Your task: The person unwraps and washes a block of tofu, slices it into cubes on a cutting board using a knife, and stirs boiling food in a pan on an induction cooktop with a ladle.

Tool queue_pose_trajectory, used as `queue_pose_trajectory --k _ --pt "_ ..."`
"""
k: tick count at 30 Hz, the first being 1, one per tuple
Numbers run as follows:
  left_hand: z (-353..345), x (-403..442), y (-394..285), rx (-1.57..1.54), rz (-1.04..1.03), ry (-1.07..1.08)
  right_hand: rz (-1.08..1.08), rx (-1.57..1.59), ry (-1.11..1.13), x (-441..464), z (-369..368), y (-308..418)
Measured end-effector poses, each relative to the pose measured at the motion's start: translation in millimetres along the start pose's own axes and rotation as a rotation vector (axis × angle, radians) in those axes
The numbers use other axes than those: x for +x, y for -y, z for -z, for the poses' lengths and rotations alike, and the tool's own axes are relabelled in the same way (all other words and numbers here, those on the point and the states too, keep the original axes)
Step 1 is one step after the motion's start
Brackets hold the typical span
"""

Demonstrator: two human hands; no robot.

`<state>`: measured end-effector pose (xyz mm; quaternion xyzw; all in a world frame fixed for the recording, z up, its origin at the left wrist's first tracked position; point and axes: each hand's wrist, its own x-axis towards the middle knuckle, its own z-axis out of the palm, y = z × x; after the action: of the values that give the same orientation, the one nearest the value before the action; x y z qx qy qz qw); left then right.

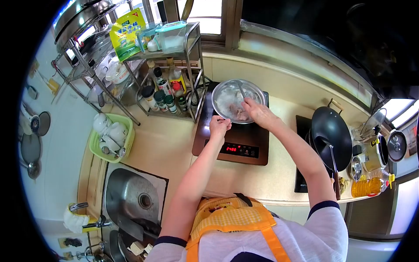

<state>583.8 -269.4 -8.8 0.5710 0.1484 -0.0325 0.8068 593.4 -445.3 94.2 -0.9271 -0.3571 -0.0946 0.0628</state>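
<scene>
A round steel pot [224, 94] stands on the induction cooker [209, 135], holding pale, cloudy liquid with pinkish pieces of meat [239, 114] in it. My left hand [220, 125] is closed at the near left edge of the pot, apparently on a handle that the fingers mostly cover. Over the right side of the pot, my right hand [260, 114] grips a long metal utensil [241, 88]. The utensil slants across the pot toward its far rim; I cannot tell what its working end is.
A black wok [331, 137] with a spatula stands to the right, near an oil bottle [369, 187]. On the left are a rack of seasoning bottles [163, 85], a green basket [94, 146] of dishes and a sink [126, 192]. The cooker's display [231, 149] glows red.
</scene>
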Motion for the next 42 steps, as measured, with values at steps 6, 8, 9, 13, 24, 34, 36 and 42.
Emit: queue_pose_trajectory --k 6,8,9,13,24,34,36,42 --pt "1 0 0 -0.004 0.009 0.003 -0.018 0.131 -0.049 -34 -13 -14" --pt "0 0 -1 0.020 0.014 -0.005 -0.048 0.183 -0.109 -47 -14 -18" --pt "0 1 0 0.032 0.018 -0.007 -0.048 0.213 -0.161 -52 -12 -18" --pt "2 1 0 -0.003 0.019 -0.002 -0.033 0.219 -0.246 -68 14 -7" --pt "5 8 3 0.025 0.020 0.037 0.050 0.099 -0.025 -100 46 42" --pt "4 9 0 0.036 0.042 0.034 0.017 0.180 -0.121 -57 -13 12" --pt "4 8 -2 0.042 0.044 0.029 0.019 0.157 -0.187 -50 -17 7" --pt "5 6 -1 0.037 0.030 0.036 -0.051 0.094 -0.242 -32 -19 1"
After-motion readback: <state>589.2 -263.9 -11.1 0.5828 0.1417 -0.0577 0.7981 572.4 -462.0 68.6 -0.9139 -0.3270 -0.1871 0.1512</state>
